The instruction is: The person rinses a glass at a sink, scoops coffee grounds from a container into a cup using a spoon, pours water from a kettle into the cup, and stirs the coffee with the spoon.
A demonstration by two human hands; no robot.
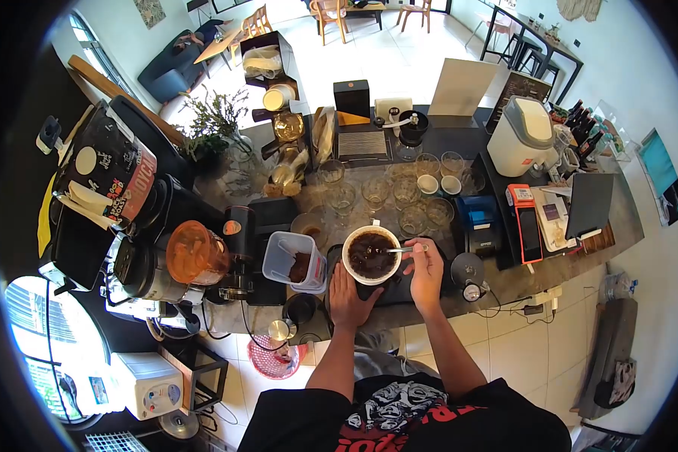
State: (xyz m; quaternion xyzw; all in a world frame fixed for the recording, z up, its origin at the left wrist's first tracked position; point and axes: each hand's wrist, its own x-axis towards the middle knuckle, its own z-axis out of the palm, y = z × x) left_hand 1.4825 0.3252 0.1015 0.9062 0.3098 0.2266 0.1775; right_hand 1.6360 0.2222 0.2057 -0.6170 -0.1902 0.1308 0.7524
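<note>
On the tabletop (618, 222), a translucent tub (277, 258) holds brown grounds (300, 268); beside it, a white cup (346, 255) contains dark, glossy liquid (369, 258). The left hand (349, 303) lies against it, fingers outstretched; the right hand (426, 274) pinches a metal spoon (406, 249) dipped inside.

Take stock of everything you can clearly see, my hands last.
Cup: 1, white, near side of counter
Dark liquid: 1 serving, brown, inside the cup
Spoon: 1, silver, in the cup
Tub: 1, clear bluish, left of cup
Drinking glasses: several, clear, beyond the cup
Small cups: 2, white, among the glasses
Card terminal: 1, orange and black, right
Plant: 1, green, far left
Basket: 1, pink, below counter
Sofa: 1, dark blue, upper left
Left hand: 1, bare, by the cup
Right hand: 1, bare, holding the spoon
</note>
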